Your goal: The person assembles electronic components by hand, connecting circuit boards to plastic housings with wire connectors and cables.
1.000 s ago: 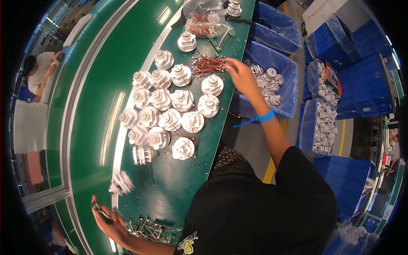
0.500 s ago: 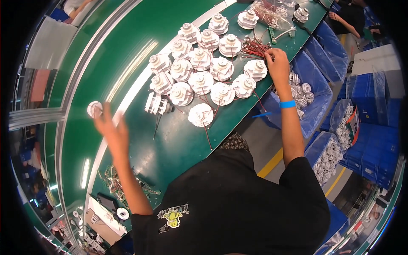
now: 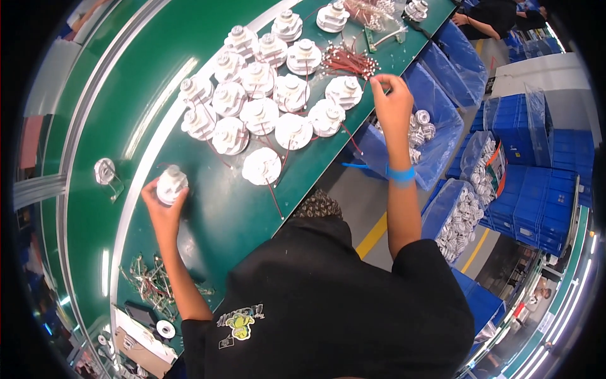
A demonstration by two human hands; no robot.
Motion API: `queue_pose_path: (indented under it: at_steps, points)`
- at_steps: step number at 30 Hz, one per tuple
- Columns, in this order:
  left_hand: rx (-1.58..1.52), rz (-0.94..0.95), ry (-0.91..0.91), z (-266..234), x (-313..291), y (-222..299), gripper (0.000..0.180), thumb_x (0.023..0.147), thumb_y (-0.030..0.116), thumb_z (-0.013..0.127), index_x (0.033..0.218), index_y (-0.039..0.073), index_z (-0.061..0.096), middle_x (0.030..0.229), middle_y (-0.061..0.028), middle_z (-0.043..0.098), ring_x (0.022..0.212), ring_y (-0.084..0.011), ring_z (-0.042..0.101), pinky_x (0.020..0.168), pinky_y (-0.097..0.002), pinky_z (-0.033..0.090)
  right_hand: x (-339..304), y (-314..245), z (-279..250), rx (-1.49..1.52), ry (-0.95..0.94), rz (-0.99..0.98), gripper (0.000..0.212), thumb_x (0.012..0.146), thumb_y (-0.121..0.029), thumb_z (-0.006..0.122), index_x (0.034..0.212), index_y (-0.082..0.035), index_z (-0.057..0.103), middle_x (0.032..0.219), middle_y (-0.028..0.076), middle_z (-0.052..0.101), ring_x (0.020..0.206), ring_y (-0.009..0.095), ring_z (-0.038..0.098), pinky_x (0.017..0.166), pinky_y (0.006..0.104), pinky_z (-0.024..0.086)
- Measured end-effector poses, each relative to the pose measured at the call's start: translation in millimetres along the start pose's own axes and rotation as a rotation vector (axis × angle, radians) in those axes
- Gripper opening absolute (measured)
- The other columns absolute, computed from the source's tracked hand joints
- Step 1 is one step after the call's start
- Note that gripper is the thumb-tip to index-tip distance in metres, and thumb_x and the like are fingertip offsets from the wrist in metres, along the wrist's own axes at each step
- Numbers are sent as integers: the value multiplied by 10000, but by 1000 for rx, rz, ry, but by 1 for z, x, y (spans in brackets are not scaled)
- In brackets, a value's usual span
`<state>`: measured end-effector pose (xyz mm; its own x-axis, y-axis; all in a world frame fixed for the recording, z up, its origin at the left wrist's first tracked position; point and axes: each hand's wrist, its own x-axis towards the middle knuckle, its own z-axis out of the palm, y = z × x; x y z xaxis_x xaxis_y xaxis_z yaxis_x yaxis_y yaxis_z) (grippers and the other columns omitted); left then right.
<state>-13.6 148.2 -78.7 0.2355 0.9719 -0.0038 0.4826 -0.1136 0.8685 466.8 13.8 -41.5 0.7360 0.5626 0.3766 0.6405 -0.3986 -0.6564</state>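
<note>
My left hand (image 3: 163, 208) grips a white round motor unit (image 3: 172, 184) from below, thumb and fingers on either side of it, at the left part of the green table. My right hand (image 3: 392, 104) is raised at the table's right edge with thumb and forefinger pinched together. A thin red wire seems to hang from its fingertips, right beside a bundle of red wires (image 3: 351, 60) with white ends. Several similar white units (image 3: 259, 115) stand grouped between my hands, some with red wires trailing, such as the nearest one (image 3: 261, 166).
Another white unit (image 3: 105, 170) sits on the green belt beyond the table's pale rail. Tangled wires and boards (image 3: 151, 281) lie near my left forearm. Blue bins (image 3: 442, 136) holding white parts line the table's right side. A co-worker's arm (image 3: 483, 26) shows at the top right.
My left hand has come back from the belt and now holds a white unit; the one lying on its side on the table is gone from there. My right hand has shifted slightly off the wire bundle.
</note>
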Motion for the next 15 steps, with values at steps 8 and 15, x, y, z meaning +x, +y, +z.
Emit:
queue_pose_path:
  at_steps: [8,15]
  points:
    - [13,-114,5,-5,-50,2,719,732,184,806,1325,32,429,1323,-138,458,1179,-221,501,983,-323,419,5,-27,4,412,52,-14,155,893,-141,655,954,0,676,888,53,680,781,111,598,718,253,475]
    - [-152,25,170,-2,-70,38,688,762,123,764,1358,46,430,1255,-114,551,1141,-226,542,987,-331,422,-45,-96,12,424,-162,-98,111,880,-105,667,932,-7,662,851,19,648,769,86,555,698,238,452]
